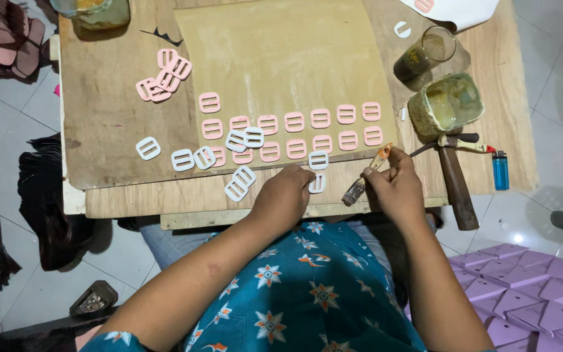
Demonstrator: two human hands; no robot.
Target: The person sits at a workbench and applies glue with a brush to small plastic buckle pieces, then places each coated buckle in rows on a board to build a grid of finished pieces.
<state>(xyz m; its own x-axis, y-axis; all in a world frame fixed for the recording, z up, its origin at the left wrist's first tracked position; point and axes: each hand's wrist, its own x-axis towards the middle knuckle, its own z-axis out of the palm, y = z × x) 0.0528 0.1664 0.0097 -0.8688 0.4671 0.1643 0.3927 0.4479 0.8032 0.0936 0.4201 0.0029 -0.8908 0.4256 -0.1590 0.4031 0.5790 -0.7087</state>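
Head view: your right hand [395,186] has its grip closed around a small brush [367,175], fingers pinched near the bristle end so the tip points up and away toward the rows of buckles, while the dark handle end hangs down toward the table's front edge. That short hold looks chosen for fine control. Your left hand [285,195] is curled at the front of the table [118,202], fingertips pressing a white slide buckle [317,184] flat, probably to keep it from skidding; whether the grip is actually closed on it I cannot tell, since your knuckles cover the contact.

Another white buckle [318,160] lies just beyond it. Pink slide buckles [294,122] sit in two neat rows on the tan board [281,52], spaced apart so none touch, which suggests they are being kept separate. A loose heap of pink buckles [163,77] waits at the far left. A cloudy tub of yellowish liquid [446,104] and a glass jar [425,53] stand close to your brush hand, within easy dipping reach. A hammer [456,179] and a blue lighter [500,171] lie to the right.
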